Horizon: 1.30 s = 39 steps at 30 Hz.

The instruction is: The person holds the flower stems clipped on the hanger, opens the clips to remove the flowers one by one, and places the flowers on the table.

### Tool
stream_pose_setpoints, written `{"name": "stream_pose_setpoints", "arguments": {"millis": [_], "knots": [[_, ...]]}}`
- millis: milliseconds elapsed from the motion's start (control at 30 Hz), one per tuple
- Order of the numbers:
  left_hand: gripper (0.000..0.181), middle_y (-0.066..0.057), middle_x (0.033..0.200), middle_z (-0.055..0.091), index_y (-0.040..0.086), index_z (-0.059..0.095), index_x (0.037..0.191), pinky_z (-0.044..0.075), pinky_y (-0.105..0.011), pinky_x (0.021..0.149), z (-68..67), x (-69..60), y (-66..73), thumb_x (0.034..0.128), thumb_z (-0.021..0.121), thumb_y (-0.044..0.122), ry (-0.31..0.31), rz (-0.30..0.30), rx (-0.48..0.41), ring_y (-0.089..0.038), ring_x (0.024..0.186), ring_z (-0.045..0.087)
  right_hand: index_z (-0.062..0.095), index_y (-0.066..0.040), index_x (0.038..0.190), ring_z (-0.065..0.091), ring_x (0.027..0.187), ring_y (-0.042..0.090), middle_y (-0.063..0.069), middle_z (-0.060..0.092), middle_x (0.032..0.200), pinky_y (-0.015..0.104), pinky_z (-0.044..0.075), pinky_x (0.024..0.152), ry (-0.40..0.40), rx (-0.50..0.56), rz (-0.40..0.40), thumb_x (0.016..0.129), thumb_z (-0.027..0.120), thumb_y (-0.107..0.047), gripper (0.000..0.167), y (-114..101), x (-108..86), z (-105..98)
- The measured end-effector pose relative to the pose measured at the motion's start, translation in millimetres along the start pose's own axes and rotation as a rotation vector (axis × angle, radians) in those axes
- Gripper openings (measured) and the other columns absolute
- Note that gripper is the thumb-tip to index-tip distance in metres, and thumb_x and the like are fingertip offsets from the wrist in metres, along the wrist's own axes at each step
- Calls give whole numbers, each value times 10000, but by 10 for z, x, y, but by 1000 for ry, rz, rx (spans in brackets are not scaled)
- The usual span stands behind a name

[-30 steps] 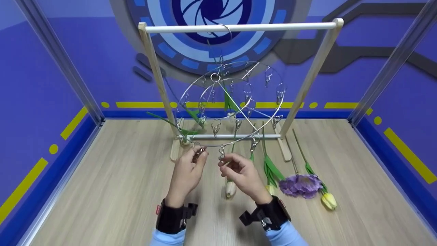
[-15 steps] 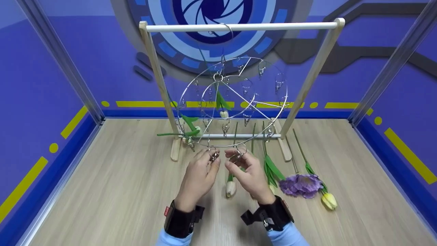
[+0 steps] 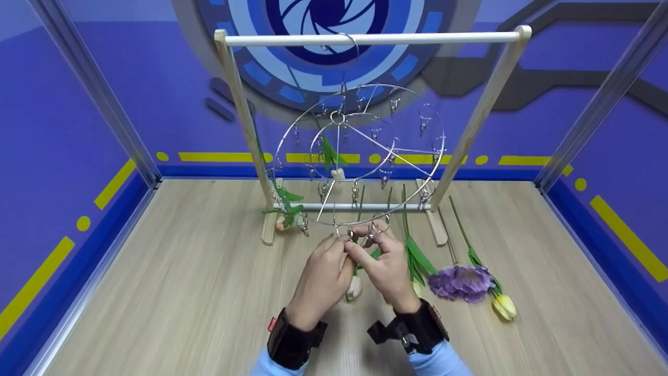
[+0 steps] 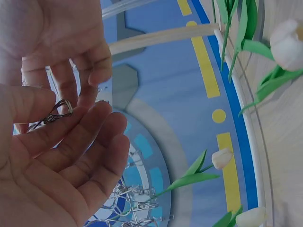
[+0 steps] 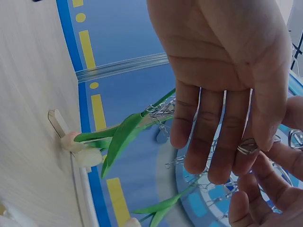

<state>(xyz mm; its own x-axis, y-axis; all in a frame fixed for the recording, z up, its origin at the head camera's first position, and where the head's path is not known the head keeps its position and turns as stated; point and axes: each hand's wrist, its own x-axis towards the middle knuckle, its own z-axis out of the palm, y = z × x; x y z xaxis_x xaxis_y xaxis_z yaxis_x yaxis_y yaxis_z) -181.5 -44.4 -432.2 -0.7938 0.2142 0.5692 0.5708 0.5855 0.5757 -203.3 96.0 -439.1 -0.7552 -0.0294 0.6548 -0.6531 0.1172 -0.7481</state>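
A round metal clip hanger [image 3: 391, 151] hangs by its hook from the rack's top bar, its ring tilted. At its near edge my left hand [image 3: 323, 271] pinches a small metal clip [image 4: 59, 111] between thumb and forefinger. Close beside it, my right hand [image 3: 385, 263] holds another metal clip [image 5: 247, 146] between thumb and forefinger, its other fingers extended in the right wrist view. The fingertips of both hands nearly meet. A white tulip [image 3: 338, 174] dangles head down from the hanger. More pale tulips with green leaves [image 3: 289, 201] hang at its left side.
A wooden rack [image 3: 485, 115] stands on the table [image 3: 209, 292]. To the right lie a white tulip [image 3: 354, 288], a purple flower [image 3: 460, 283] and a yellow tulip [image 3: 504, 307]. Blue printed walls [image 3: 62, 115] enclose the table's back and sides.
The left hand has moved right to the right hand, bringing its clip along. The hanger has turned, and its hanging tulips have swung left. The right hand has shifted slightly right.
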Motion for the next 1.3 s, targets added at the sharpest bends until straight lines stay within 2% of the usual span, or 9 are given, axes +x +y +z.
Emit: {"name": "stream_pose_setpoints", "arguments": {"millis": [133, 233, 400, 600, 733, 867, 1033, 1133, 1300], "knots": [[165, -75, 1004, 676, 18, 704, 1106, 569, -369, 860, -2, 1, -13, 959, 638, 55, -9, 22, 4, -213, 959, 654, 736, 40, 1019, 615, 917, 110, 150, 673, 1008, 206, 498, 789, 11, 26, -4, 866, 741, 77, 157, -2, 7, -10], [160, -69, 1016, 680, 34, 710, 1110, 568, -367, 843, -33, 1, -47, 965, 659, 77, -30, 3, 16, -209, 953, 655, 719, 76, 1007, 606, 869, 94, 111, 670, 999, 191, 501, 747, 6, 47, -3, 876, 717, 96, 133, -2, 18, -27], [213, -121, 1101, 715, 3, 719, 1153, 572, -417, 862, -142, -5, -153, 965, 689, 97, -62, -80, 50, -256, 999, 679, 692, 117, 1016, 593, 820, 81, 114, 648, 995, 182, 506, 702, 7, 70, 21, 898, 676, 111, 119, -5, 34, -86], [238, -195, 1104, 729, -41, 723, 1133, 578, -481, 863, -314, -17, -293, 961, 676, 117, -98, -240, 94, -337, 1003, 694, 659, 159, 1039, 644, 840, 94, 155, 643, 1021, 206, 562, 758, 43, 152, 73, 913, 645, 127, 130, -6, 70, -185], [238, -230, 1082, 722, -67, 725, 1087, 577, -502, 782, -366, -13, -349, 956, 675, 125, -39, -317, 163, -386, 917, 698, 645, 177, 1060, 656, 858, 104, 126, 649, 1034, 223, 580, 772, 83, 207, 127, 914, 628, 133, 153, -11, 90, -251], [298, -264, 1081, 698, -114, 696, 1118, 563, -549, 821, -341, 4, -405, 940, 685, 125, 70, -355, 210, -453, 989, 682, 600, 223, 1091, 655, 882, 109, 59, 633, 1045, 225, 579, 787, 115, 224, 184, 928, 612, 115, 196, -21, 101, -303], [468, -326, 1229, 632, -161, 579, 1300, 523, -593, 944, -284, 24, -473, 934, 681, 111, 148, -395, 119, -486, 1132, 623, 596, 209, 1107, 665, 921, 114, 38, 655, 1042, 237, 577, 824, 143, 229, 238, 935, 615, 94, 208, -23, 111, -353], [514, -313, 1370, 575, -130, 528, 1390, 480, -607, 1035, -265, 29, -532, 952, 673, 97, 144, -411, 35, -488, 1246, 575, 615, 172, 1100, 671, 914, 108, 16, 693, 1020, 234, 573, 820, 159, 233, 263, 934, 615, 95, 183, -11, 114, -374], [433, -214, 1364, 612, -51, 579, 1373, 467, -582, 1064, -257, 37, -602, 969, 658, 85, 126, -436, -109, -428, 1260, 591, 629, 100, 1065, 676, 886, 107, 30, 715, 985, 236, 576, 799, 168, 250, 295, 931, 616, 98, 135, 39, 118, -385]]}}
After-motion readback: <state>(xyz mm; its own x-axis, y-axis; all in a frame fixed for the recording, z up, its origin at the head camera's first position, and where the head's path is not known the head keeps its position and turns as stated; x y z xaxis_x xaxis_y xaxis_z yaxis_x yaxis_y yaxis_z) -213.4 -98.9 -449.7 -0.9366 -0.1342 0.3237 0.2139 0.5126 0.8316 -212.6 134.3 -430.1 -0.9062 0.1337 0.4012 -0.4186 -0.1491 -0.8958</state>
